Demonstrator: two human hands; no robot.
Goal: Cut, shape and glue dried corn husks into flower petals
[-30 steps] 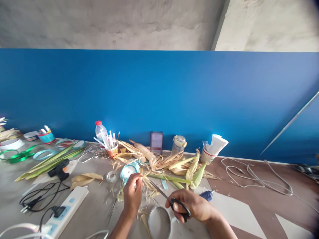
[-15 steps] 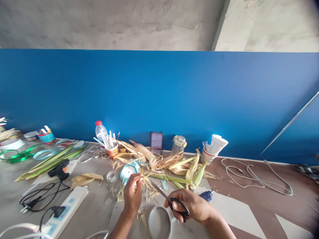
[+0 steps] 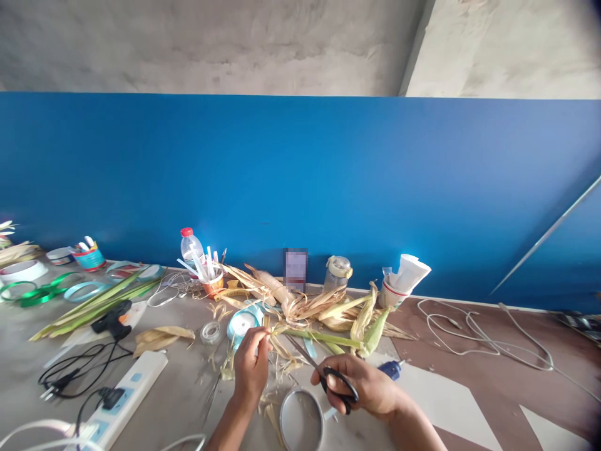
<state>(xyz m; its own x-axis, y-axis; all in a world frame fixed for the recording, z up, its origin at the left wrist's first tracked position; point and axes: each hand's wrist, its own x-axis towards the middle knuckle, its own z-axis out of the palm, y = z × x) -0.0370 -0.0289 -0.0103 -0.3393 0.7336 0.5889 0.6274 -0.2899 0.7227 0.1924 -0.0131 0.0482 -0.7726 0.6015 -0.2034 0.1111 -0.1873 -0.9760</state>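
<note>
My right hand point(image 3: 359, 383) grips a pair of scissors point(image 3: 339, 383) by the black handles, with the blades pointing up and left toward my other hand. My left hand point(image 3: 252, 363) is closed in a pinch, and a small pale strip of corn husk point(image 3: 267, 324) shows at its fingertips; much of it is hidden. Behind both hands lies a heap of dry corn husks point(image 3: 305, 307), with a green husk point(image 3: 374, 332) at its right end. A light blue ribbon roll point(image 3: 243, 321) sits just beyond my left hand. Below the scissors is a grey ring point(image 3: 301, 418).
On the left are a white power strip point(image 3: 126, 398), a black glue gun point(image 3: 113, 319) with its cord, and green leaves point(image 3: 89, 304). A cup of white sticks point(image 3: 213, 285), a lidded jar point(image 3: 338, 272) and a paper-filled cup point(image 3: 393, 294) line the blue partition point(image 3: 300, 169).
The two hands and the scissors stay almost where they were. The whole view has shifted very slightly.
</note>
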